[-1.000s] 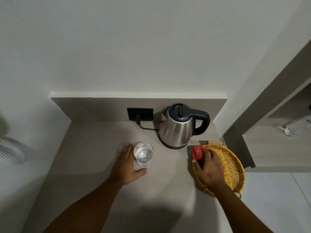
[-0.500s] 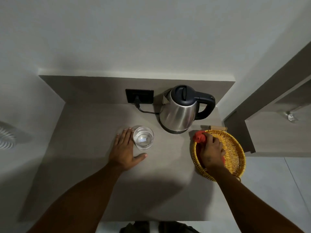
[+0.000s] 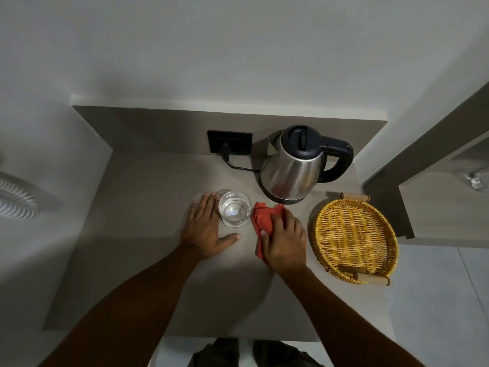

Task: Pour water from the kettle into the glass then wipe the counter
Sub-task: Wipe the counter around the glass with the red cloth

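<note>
One glass (image 3: pixel 234 209), one kettle (image 3: pixel 292 165), one cloth (image 3: pixel 264 217), two hands.

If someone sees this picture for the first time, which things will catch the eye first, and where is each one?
The red cloth stands out most, pressed to the grey counter under the right hand, just right of the glass. Behind them stands the shiny steel kettle, near the back wall, plugged into the black socket. The yellow wicker basket lies at the counter's right end, while the left hand rests flat beside the glass.

glossy steel kettle (image 3: pixel 291 170), woven wicker basket (image 3: pixel 354 234)
</note>
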